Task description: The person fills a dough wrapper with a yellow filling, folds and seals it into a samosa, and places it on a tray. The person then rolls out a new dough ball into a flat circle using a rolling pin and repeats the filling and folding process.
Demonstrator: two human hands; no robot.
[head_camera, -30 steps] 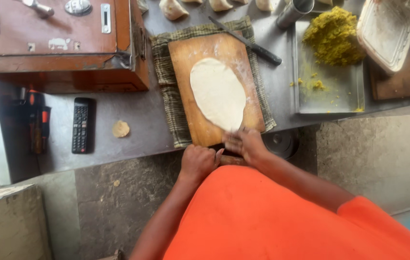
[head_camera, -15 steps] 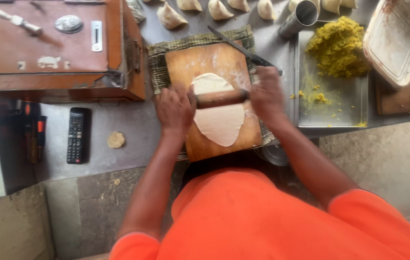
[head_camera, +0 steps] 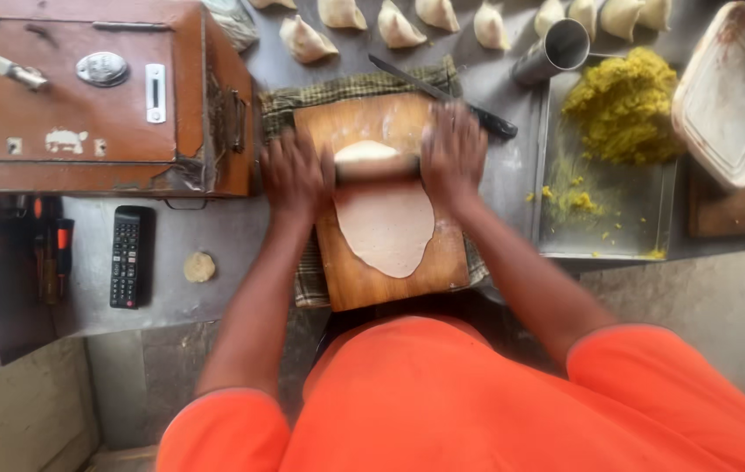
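- We see a grey desk [head_camera: 215, 227] carrying everything.
- A brown box [head_camera: 93, 96] takes the far left corner.
- A metal tray [head_camera: 617, 218], right, holds a yellow filling [head_camera: 622, 105]; a white dish [head_camera: 735, 87] lies beyond it.
- The board [head_camera: 390, 280] rests on a checked cloth [head_camera: 307, 280] at centre.
- The dough [head_camera: 386, 227], rolled into a flat oval, lies on the board.
- The pin [head_camera: 377, 166] lies across the dough's far end.
- Our left hand [head_camera: 295, 175] presses the pin's left end and our right hand [head_camera: 453, 153] the right end; both are motion-blurred, so we cannot tell the grip of either.
- A knife [head_camera: 442, 94] lies behind the board, a steel cup [head_camera: 552, 51] beside it.
- Folded pastries [head_camera: 399, 24] line the far edge.
- A remote [head_camera: 129, 256] and a dough ball [head_camera: 199, 267] sit left.
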